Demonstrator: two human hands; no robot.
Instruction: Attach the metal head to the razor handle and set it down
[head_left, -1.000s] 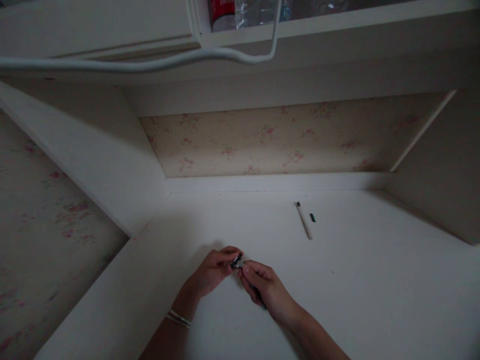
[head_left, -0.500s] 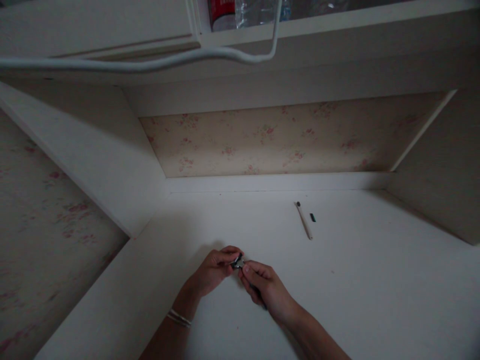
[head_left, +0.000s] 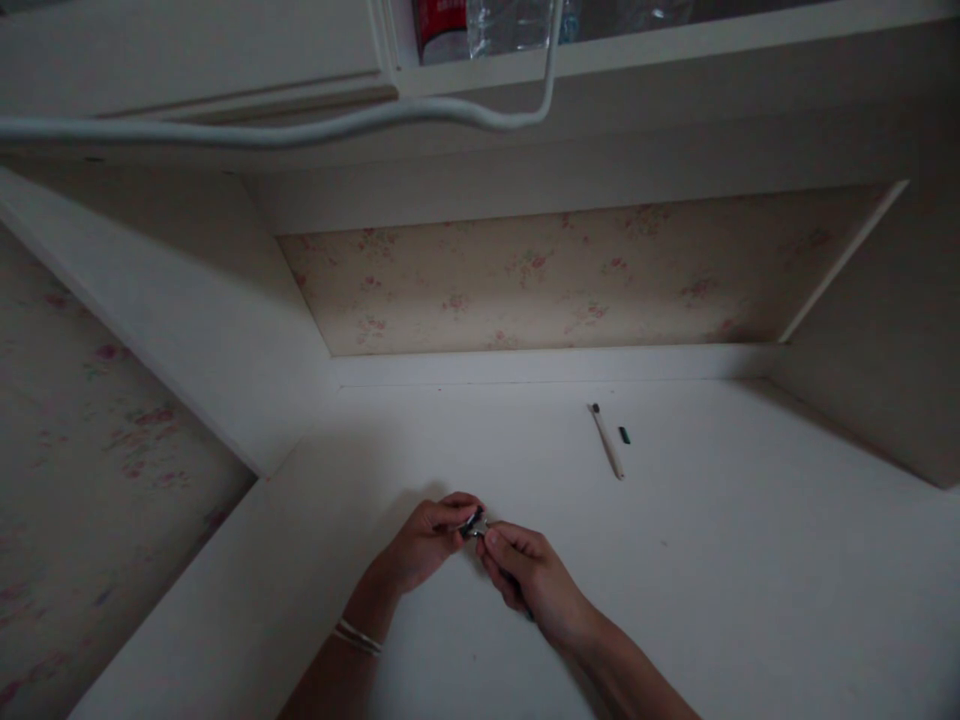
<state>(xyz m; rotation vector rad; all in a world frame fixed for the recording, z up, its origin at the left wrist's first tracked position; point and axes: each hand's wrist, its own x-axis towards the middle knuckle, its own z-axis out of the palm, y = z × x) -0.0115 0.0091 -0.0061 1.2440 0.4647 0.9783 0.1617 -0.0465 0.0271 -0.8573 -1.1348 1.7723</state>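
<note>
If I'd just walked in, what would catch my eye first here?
Two hands meet low on the white desk: the left hand and right hand pinch a small dark and silvery object between their fingertips. Farther back on the right lie a pale thin stick and a tiny dark piece beside it.

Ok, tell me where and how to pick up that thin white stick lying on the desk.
Pinch the thin white stick near the middle of its shaft, coming down from above with fingers on either long side. It lies flat on the white desk, dark tip pointing away, apart from the small dark piece to its right, so both sides look free.
</note>
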